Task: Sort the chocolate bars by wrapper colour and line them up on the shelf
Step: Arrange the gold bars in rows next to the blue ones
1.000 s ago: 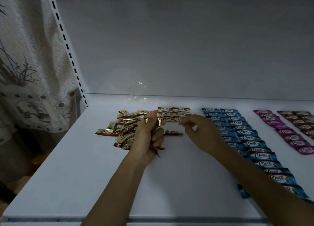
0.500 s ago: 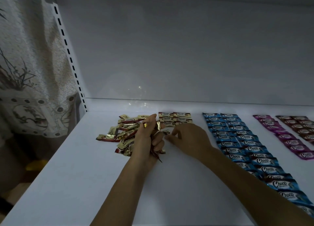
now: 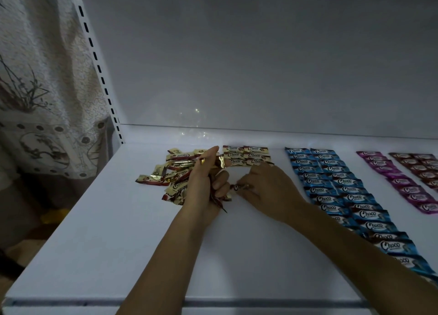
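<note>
A loose pile of gold-wrapped chocolate bars [image 3: 170, 174] lies on the white shelf [image 3: 118, 231]. Behind my hands, several gold bars [image 3: 246, 155] sit in two neat columns. My left hand [image 3: 206, 184] grips a bunch of gold bars. My right hand [image 3: 265, 186] pinches one gold bar [image 3: 238, 187] lying on the shelf between the hands. To the right run two long columns of blue bars [image 3: 343, 191], then a pink column [image 3: 403, 184] and dark red bars [image 3: 422, 167].
A slotted white upright [image 3: 99, 72] stands at the shelf's left rear corner, with a patterned curtain [image 3: 42, 89] beyond it. The grey back wall [image 3: 260, 65] closes the shelf behind. The shelf's front edge [image 3: 166, 303] is near me.
My right hand came back from the neat gold columns to the single bar by my left hand and now pinches it. My left hand stayed put with its bunch.
</note>
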